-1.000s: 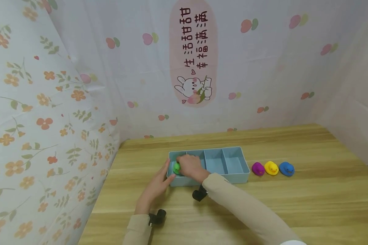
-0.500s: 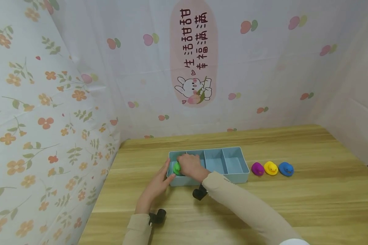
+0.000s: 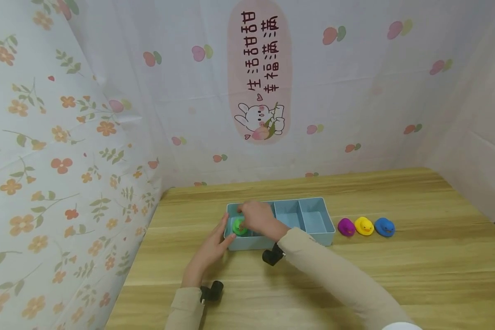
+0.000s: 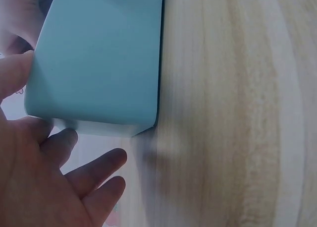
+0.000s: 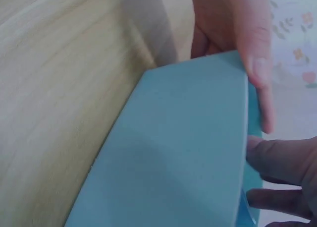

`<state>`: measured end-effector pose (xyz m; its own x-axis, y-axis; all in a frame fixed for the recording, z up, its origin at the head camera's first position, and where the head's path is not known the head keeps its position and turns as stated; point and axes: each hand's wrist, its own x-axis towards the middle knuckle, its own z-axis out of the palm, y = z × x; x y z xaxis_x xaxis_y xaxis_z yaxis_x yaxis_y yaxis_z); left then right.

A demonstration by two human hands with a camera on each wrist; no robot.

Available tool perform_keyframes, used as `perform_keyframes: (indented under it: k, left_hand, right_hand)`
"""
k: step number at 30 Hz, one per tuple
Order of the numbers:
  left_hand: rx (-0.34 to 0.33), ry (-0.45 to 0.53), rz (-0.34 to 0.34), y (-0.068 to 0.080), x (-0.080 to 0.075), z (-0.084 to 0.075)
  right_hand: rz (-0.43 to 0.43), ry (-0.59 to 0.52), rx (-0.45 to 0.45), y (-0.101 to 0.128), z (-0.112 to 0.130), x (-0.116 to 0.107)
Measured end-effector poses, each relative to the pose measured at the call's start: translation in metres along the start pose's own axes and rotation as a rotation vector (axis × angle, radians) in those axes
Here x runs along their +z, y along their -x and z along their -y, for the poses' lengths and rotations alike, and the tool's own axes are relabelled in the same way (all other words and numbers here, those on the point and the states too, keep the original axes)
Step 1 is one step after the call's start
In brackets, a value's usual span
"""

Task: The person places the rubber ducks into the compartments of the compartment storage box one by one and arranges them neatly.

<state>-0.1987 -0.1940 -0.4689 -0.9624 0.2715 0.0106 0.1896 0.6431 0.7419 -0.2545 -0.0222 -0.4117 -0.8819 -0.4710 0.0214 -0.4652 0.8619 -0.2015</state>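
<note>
Lifted slightly toward the tray's far wall since a second ago, the right hand hovers over the leftmost compartment of the blue tray, its grip curled around the green duck. Flat-fingered and holding nothing, the left hand presses the tray's left end, probably to steady it on the surface. One tray has four compartments; three ducks, purple, yellow and blue, line its right end.

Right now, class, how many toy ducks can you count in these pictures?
4: a green duck in the tray's leftmost compartment under the right hand; purple, yellow and blue ducks right of the tray. Hands may hide others.
</note>
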Motion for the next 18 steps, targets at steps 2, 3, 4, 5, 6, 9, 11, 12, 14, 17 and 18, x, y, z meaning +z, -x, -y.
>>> perform_keyframes:
  k: [2,3,4,5,6,9,11,12,14,17,18]
  left_hand:
    - [0.001,0.001,-0.003,0.000,0.000,0.000]
    - [0.000,0.006,-0.005,0.000,0.000,0.000]
    - [0.000,0.006,-0.005,0.001,0.000,0.000]
    - [0.003,0.007,-0.007,0.001,0.000,0.000]
    - [0.002,0.008,-0.007,0.001,0.000,0.000]
    - [0.003,0.015,-0.007,0.001,0.001,0.000]
    - [0.005,0.015,-0.007,0.000,0.001,-0.001]
    - [0.003,0.017,-0.006,0.000,0.000,-0.001]
    - [0.005,0.015,-0.006,0.000,0.000,-0.002]
    - [0.006,0.022,-0.005,0.000,0.000,-0.003]
    - [0.004,0.023,-0.003,0.000,0.000,-0.004]
  right_hand:
    - [-0.028,-0.015,-0.015,0.002,-0.001,-0.004]
    - [-0.041,-0.027,-0.024,0.003,-0.002,-0.006]
    - [-0.052,-0.040,-0.031,0.004,-0.003,-0.007]
    - [-0.066,-0.057,-0.037,0.005,-0.005,-0.007]
    - [-0.078,-0.074,-0.042,0.006,-0.006,-0.008]
    - [-0.109,-0.114,-0.050,0.008,-0.010,-0.008]
    - [-0.130,-0.127,-0.055,0.009,-0.013,-0.007]
    - [-0.140,-0.131,-0.061,0.010,-0.014,-0.006]
    - [-0.161,-0.135,-0.074,0.011,-0.017,-0.004]
    - [-0.189,-0.164,-0.091,0.011,-0.020,-0.004]
    - [-0.193,-0.173,-0.091,0.012,-0.022,-0.004]
